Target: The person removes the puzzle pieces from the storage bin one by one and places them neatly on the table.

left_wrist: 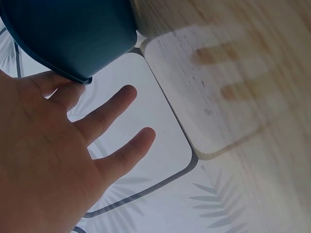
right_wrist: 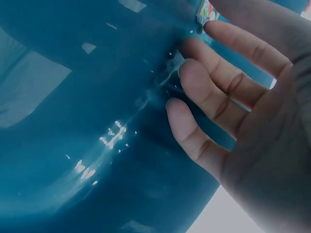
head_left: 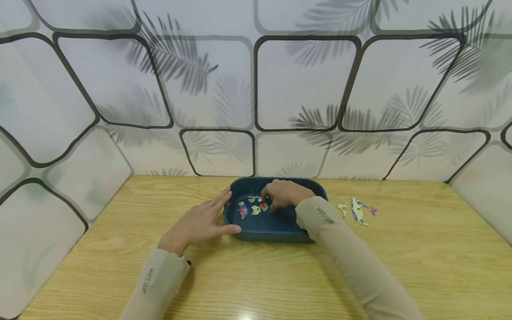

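A dark blue plastic basin [head_left: 276, 237] stands on the table, with several small colourful cut-out pieces inside, among them a purple one [head_left: 242, 210] and a pale yellow one [head_left: 256, 210]. My left hand [head_left: 200, 224] rests against the basin's left end, fingers spread and fairly straight. Its fingertips meet the rim [left_wrist: 86, 80] in the left wrist view. Inside the basin, my right hand [head_left: 287, 194] pinches at a small red and green piece [right_wrist: 206, 13] with thumb and index finger. The other fingers [right_wrist: 194, 80] are half bent and hold nothing.
On the wooden table [head_left: 248, 275], right of the basin, lie a small pale piece [head_left: 342, 209], a long yellow and blue scrap [head_left: 357, 211] and a tiny pink piece [head_left: 374, 210]. A patterned wall [head_left: 306, 84] rises directly behind the basin.
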A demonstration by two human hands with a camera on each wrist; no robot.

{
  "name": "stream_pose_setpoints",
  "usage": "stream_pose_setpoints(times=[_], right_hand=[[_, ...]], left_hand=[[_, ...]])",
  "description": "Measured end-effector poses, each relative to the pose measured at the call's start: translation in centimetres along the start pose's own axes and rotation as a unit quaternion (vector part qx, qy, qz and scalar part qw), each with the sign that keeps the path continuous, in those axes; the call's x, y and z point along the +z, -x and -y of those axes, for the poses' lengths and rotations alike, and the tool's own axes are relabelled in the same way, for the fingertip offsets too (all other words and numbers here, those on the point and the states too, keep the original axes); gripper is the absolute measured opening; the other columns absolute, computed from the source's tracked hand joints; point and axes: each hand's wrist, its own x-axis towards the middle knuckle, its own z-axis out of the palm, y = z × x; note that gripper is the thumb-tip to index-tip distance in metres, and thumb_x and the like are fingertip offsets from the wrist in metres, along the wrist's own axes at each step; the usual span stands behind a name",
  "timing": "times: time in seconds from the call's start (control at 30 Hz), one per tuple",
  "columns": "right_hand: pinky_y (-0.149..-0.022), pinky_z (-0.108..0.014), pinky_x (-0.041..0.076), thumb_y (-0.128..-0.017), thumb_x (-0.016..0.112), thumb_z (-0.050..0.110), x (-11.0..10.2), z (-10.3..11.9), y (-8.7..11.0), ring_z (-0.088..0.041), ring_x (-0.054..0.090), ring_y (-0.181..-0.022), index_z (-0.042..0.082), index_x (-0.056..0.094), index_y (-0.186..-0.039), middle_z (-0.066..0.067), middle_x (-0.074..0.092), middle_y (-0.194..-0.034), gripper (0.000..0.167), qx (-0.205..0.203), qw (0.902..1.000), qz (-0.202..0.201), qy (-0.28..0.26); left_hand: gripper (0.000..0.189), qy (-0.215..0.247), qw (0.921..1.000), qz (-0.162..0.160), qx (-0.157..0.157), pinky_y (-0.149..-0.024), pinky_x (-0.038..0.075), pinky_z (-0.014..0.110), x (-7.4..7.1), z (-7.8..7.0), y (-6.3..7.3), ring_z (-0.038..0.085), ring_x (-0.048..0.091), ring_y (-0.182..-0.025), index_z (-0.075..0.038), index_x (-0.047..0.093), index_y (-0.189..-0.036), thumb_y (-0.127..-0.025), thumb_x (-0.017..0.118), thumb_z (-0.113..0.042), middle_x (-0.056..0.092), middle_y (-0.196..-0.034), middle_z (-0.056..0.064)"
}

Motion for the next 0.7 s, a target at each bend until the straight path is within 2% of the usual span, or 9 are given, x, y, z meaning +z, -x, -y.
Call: stream_pose_setpoints(times=[0.2,0.47,0.7], right_hand=[[-0.078,-0.038,0.051,-0.089,0.082,0.027,0.18,0.24,0.02,-0.016,0.056,-0.083,0.014,0.073,-0.108,0.001,0.060,-0.091,0.024,-0.001,0.9996,-0.011,0.025],[-0.072,-0.036,0.050,-0.091,0.080,0.028,0.38,0.36,0.11,-0.015,0.055,-0.078,0.014,0.072,-0.100,0.001,0.059,-0.089,0.018,-0.016,0.9993,-0.028,0.018],[-0.070,-0.034,0.049,-0.092,0.078,0.027,0.46,0.40,0.13,-0.014,0.054,-0.075,0.016,0.071,-0.094,0.002,0.057,-0.085,0.014,-0.018,0.9993,-0.032,0.010]], left_hand=[[0.100,0.000,1.0000,-0.001,0.000,-0.111,0.035,0.061,-0.02,-0.09,0.03,0.045,0.037,-0.141,-0.005,0.023,-0.162,-0.092,0.061,-0.065,0.017,-0.168,0.009],[0.098,0.017,0.9998,-0.001,-0.003,-0.111,0.034,0.060,-0.10,-0.23,0.10,0.042,0.038,-0.142,-0.006,0.022,-0.162,-0.093,0.064,-0.062,0.017,-0.168,0.009],[0.098,0.014,0.9999,-0.001,-0.005,-0.111,0.035,0.059,-0.04,-0.23,0.17,0.042,0.039,-0.142,-0.006,0.022,-0.162,-0.092,0.064,-0.062,0.018,-0.168,0.009]])
